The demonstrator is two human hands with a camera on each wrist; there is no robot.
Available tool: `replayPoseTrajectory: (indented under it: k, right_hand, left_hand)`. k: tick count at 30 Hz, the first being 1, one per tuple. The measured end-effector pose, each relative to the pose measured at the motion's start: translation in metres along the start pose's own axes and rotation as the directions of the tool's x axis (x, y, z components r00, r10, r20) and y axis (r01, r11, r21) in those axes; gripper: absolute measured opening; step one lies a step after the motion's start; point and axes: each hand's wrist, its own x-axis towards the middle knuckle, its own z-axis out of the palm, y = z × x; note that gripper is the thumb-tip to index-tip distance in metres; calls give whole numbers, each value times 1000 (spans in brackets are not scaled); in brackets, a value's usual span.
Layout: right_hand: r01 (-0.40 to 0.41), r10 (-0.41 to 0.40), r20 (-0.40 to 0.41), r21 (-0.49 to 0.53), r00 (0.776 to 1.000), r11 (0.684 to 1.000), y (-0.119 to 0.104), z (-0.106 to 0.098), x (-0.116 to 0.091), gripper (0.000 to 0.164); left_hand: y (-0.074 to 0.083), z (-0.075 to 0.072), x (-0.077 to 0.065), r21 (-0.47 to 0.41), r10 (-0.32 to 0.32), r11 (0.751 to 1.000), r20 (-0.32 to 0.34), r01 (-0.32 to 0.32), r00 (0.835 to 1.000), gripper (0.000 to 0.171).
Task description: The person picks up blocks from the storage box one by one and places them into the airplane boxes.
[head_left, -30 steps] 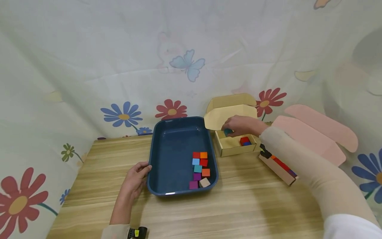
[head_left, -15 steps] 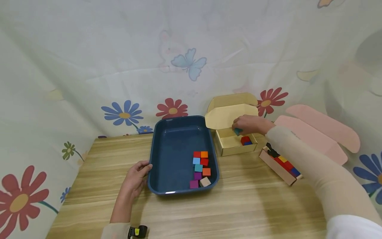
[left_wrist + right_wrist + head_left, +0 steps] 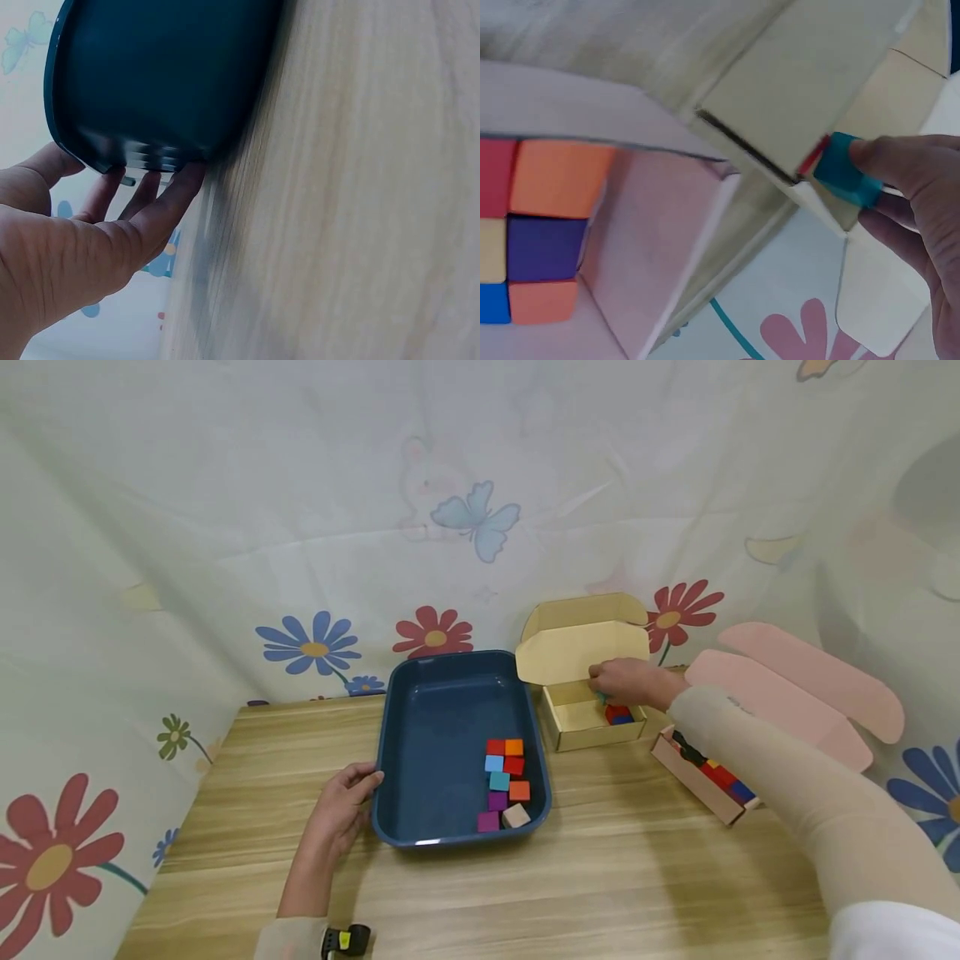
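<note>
My left hand (image 3: 343,803) grips the left rim of a dark blue tray (image 3: 435,718), thumb at the rim. In the left wrist view its fingers press the tray's outer wall. My right hand (image 3: 628,680) pinches a teal cube (image 3: 840,166) between thumb and fingers. It holds the cube at the right end of a small open tan cardboard box (image 3: 596,741). Inside that box, below the hand, are a red block (image 3: 615,711) and a blue block (image 3: 621,720). Cubes in several colours, among them a teal cube (image 3: 499,782) and a plain wood cube (image 3: 516,816), lie along the tray's right side.
Right of the tan box stands an open pink box (image 3: 692,779), its lid (image 3: 780,697) folded back; coloured blocks (image 3: 725,774) fill it, partly hidden by my right sleeve. The wooden table (image 3: 600,868) ends at a flowered cloth (image 3: 330,543).
My right hand has shifted right across the tan box with the teal cube and sunk lower toward the red and blue blocks. The left hand stays on the tray.
</note>
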Motion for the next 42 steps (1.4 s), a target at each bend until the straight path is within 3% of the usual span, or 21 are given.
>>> replayPoseTrajectory:
  k: [10, 20, 25, 34, 42]
  right_hand:
    - [-63, 64, 0, -89, 998, 994, -8, 4, -5, 12]
    - [35, -26, 40, -251, 999, 967, -5, 15, -8, 9]
    - [49, -36, 58, -239, 998, 970, -7, 14, -7, 10]
    - [72, -60, 127, -92, 990, 993, -4, 9, -9, 13]
    - [130, -106, 109, -250, 988, 959, -6, 7, -9, 13]
  left_hand:
    - [1, 0, 1, -11, 5, 1000, 1, -5, 1000, 40]
    - [-1, -1, 2, -10, 2, 1000, -2, -2, 1000, 41]
    - [-2, -1, 1, -8, 2, 1000, -2, -2, 1000, 42]
    - [-2, -2, 1, 2, 5, 1000, -2, -5, 1000, 41]
    - [-2, 0, 2, -8, 18, 1000, -2, -18, 1000, 40]
